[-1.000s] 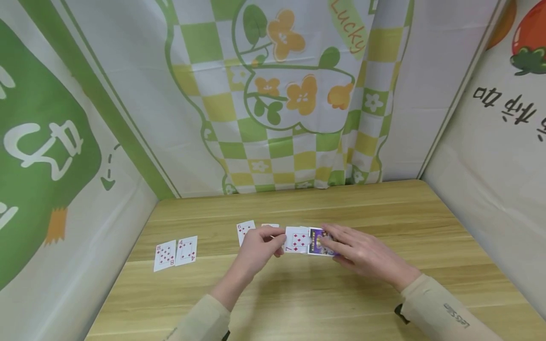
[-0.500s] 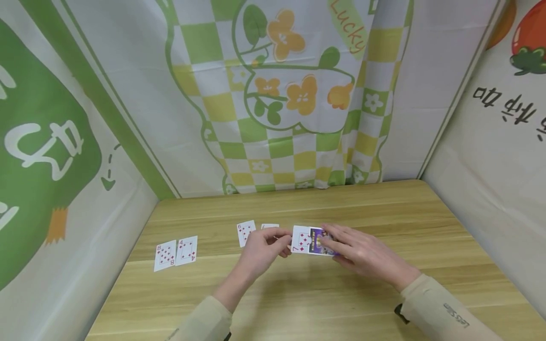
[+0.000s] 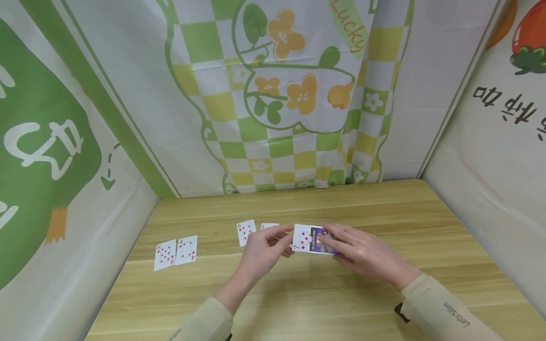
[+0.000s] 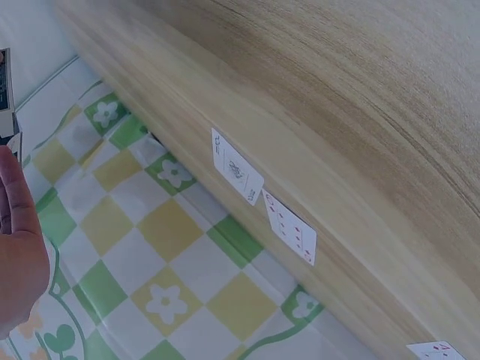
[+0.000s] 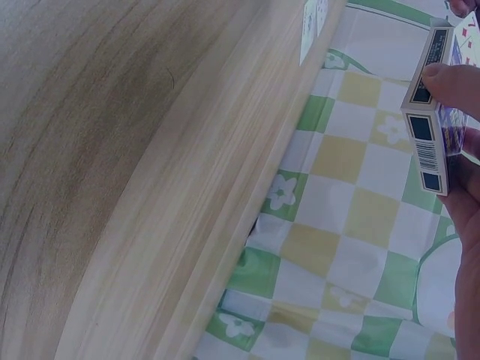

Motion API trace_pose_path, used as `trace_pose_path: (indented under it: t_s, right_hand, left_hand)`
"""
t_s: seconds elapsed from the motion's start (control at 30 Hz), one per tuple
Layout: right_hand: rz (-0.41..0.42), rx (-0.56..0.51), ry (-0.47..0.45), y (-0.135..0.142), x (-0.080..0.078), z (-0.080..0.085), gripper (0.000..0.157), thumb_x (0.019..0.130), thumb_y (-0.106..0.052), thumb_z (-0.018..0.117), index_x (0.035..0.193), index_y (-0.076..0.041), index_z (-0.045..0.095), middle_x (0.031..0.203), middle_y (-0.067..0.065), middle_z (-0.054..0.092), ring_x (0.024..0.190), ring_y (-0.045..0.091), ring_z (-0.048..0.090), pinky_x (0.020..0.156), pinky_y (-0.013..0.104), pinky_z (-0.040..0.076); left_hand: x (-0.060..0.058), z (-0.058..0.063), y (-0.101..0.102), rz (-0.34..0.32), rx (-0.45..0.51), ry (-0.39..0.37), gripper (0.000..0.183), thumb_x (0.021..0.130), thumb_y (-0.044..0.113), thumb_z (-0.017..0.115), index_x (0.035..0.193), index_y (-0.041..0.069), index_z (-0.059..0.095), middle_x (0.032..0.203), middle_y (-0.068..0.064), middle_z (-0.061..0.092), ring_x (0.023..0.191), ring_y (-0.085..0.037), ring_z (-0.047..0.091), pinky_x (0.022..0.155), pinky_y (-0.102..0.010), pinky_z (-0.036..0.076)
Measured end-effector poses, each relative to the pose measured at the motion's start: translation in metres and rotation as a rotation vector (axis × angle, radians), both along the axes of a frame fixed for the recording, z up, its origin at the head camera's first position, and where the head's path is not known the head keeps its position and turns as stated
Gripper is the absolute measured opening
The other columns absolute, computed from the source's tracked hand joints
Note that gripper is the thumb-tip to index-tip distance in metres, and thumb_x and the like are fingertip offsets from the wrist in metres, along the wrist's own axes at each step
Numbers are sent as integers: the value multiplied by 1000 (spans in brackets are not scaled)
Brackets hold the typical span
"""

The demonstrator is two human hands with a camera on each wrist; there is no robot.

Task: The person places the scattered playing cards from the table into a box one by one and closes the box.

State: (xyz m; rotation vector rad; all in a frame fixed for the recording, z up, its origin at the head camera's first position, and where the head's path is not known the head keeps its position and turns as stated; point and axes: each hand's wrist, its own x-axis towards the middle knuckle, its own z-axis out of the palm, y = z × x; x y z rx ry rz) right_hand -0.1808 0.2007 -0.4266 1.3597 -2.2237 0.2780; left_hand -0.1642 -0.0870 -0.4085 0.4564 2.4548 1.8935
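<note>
Its fine print illegible, the card box point(image 3: 316, 240) conceals part of the seven of diamonds point(image 3: 301, 237) as a right hand point(image 3: 364, 251) hides one end; left of the box, a left hand point(image 3: 263, 250) covers much of a playing card point(image 3: 269, 225).

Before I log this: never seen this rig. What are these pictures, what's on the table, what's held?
No machine here: just a person's bare left hand and right hand. The wide picture comes from a head-worn camera looking forward and down; the other two, from one camera per wrist.

On the light-brown wooden table lie a white, red-pipped eight of diamonds, a matching four of diamonds and six of diamonds, plus a white card with a dark drawing.

The right hand holds a purple-fronted cardboard box. A white seven of diamonds sticks out; the left fingers meet its free edge, pinching or pushing, I can't tell.
</note>
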Motion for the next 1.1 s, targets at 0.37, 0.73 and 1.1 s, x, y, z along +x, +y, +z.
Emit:
trace_pose_path:
  t_s: [0.37,0.73,1.1]
  right_hand:
    - [-13,23,-10,0,0,0,65,80,-14,87,140,-12,63,149,18,54,125,31,63,95,44,60]
    - [1,5,1,1,-1,-3,65,79,-14,87,139,-12,63,145,20,57,123,33,64,92,44,61]
    - [-6,4,-3,1,-1,-3,58,83,-16,81,139,-11,64,146,20,56,123,34,64,96,45,59]
  left_hand:
    - [4,-2,2,-45,-230,80,29,100,16,63,126,9,73,94,-5,75,67,-11,68,54,-23,54]
    - [5,-8,5,-79,-439,377,29,97,11,67,124,7,73,90,-2,75,58,2,50,52,-16,49]
    - [6,-12,4,-151,-625,481,32,96,16,69,127,13,73,97,0,77,61,3,54,58,-13,48]
